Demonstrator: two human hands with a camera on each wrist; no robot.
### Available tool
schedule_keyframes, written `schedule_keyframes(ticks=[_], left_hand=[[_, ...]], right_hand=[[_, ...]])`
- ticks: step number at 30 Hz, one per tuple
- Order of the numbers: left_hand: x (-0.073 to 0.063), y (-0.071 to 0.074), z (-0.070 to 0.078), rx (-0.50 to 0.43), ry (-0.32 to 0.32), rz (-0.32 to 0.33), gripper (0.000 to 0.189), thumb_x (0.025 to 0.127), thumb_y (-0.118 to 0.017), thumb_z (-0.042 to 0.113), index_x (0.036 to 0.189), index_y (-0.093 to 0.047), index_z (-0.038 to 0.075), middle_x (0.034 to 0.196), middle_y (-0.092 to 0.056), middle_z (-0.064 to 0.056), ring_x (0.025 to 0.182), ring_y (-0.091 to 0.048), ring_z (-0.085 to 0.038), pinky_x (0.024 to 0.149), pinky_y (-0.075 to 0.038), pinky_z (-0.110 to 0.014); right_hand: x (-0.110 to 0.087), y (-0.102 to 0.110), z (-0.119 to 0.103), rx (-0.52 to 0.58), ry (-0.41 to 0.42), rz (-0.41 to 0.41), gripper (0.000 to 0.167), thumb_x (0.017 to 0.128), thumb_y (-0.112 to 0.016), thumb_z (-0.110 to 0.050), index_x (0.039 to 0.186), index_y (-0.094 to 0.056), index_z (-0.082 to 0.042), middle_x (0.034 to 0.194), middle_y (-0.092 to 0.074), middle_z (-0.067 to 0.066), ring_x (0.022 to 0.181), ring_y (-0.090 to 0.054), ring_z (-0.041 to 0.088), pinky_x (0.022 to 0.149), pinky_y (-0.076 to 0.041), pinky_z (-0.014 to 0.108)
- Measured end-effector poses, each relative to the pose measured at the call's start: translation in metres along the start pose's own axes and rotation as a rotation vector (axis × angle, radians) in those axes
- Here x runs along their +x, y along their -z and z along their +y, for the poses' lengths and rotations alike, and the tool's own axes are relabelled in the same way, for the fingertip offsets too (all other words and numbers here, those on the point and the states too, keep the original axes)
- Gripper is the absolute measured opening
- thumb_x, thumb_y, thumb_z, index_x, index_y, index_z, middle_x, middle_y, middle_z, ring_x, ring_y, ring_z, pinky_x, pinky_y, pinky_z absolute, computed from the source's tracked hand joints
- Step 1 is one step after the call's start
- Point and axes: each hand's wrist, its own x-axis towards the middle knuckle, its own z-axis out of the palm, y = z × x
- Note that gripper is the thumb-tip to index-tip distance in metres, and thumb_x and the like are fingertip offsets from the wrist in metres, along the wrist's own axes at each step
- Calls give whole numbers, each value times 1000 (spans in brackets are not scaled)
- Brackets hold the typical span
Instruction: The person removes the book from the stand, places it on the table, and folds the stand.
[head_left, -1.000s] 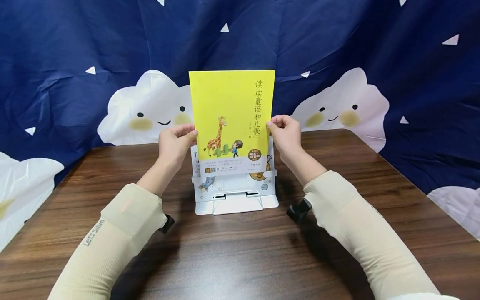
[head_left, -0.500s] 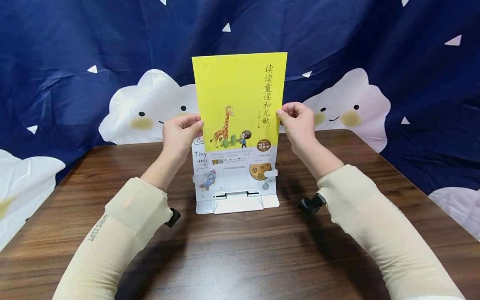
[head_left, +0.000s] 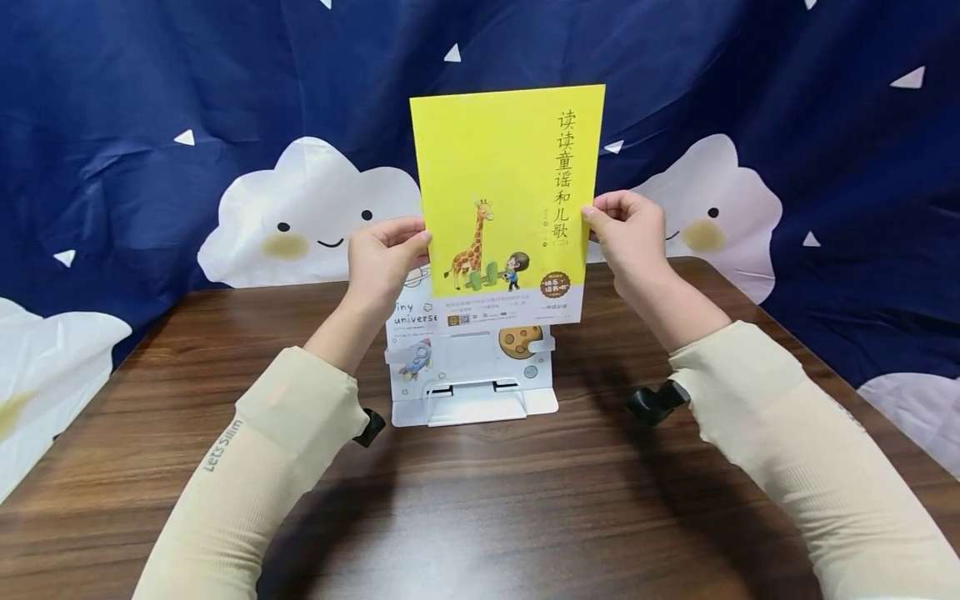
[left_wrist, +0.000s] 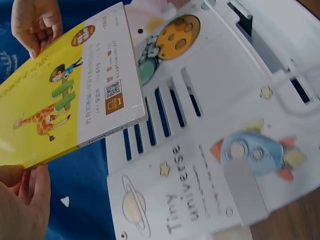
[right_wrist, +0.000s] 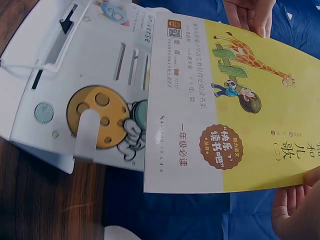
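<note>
A yellow book (head_left: 495,167) with a giraffe and a child on its cover is held upright in the air between both hands. My left hand (head_left: 384,258) pinches its left edge, thumb in front. On the opposite edge, my right hand (head_left: 628,237) pinches it the same way. Behind and below the book stands a white book stand (head_left: 476,404) printed with a rocket, planets and "Tiny universe". The book hides the stand's upper part in the head view. In the left wrist view, slots (left_wrist: 162,112) show in the stand's back plate, and the book's lower edge is apart from its ledge.
The stand rests on a dark brown wooden table (head_left: 480,517). A navy curtain (head_left: 225,67) with white clouds and triangles hangs behind the table. Black wrist cameras stick out under both cream sleeves (head_left: 300,417).
Both hands have lifted the book up and to the right, off the stand's front and nearer to me. More of the stand's printed face now shows. The stand has stayed in place.
</note>
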Motion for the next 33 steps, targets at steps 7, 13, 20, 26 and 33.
schedule_keyframes(ticks=[7, 13, 20, 26, 33], left_hand=[[17, -17, -29, -40, -6, -19, 15, 74, -66, 3, 89, -66, -1, 86, -61, -14, 74, -61, -23, 65, -49, -29], [40, -35, -69, -63, -68, -51, 16, 71, -70, 11, 86, -68, 5, 84, -62, -13, 70, -61, -25, 62, -50, -31], [-15, -68, -11, -18, 85, -40, 10, 77, -61, -1, 87, -65, -3, 81, -62, -11, 68, -61, -20, 62, -49, -27], [-13, -86, -29, -56, 118, -60, 9, 77, -63, 1, 85, -65, -1, 78, -62, -10, 64, -60, -17, 57, -50, -26], [-37, -102, -10, -39, 151, -47, 12, 77, -62, -2, 88, -64, -6, 81, -62, -13, 67, -61, -20, 60, -50, -26]], right_hand=[[3, 18, 0, 21, -36, -3, 7, 79, -57, 1, 75, -53, -1, 69, -48, 2, 63, -47, 9, 57, -43, 17], [7, 37, 1, 38, -81, -4, 7, 80, -58, -1, 74, -54, -3, 73, -49, 3, 64, -49, 10, 58, -44, 17], [11, 63, 8, -12, -123, 14, 11, 80, -59, -6, 70, -57, -9, 79, -47, 4, 66, -47, 10, 56, -41, 15], [12, 81, 12, -121, -156, 22, 10, 81, -58, -11, 71, -56, -12, 86, -42, 3, 72, -42, 11, 54, -37, 14], [15, 97, 22, -222, -195, 17, 7, 83, -56, -17, 78, -56, -12, 92, -40, 1, 75, -41, 11, 56, -37, 15]])
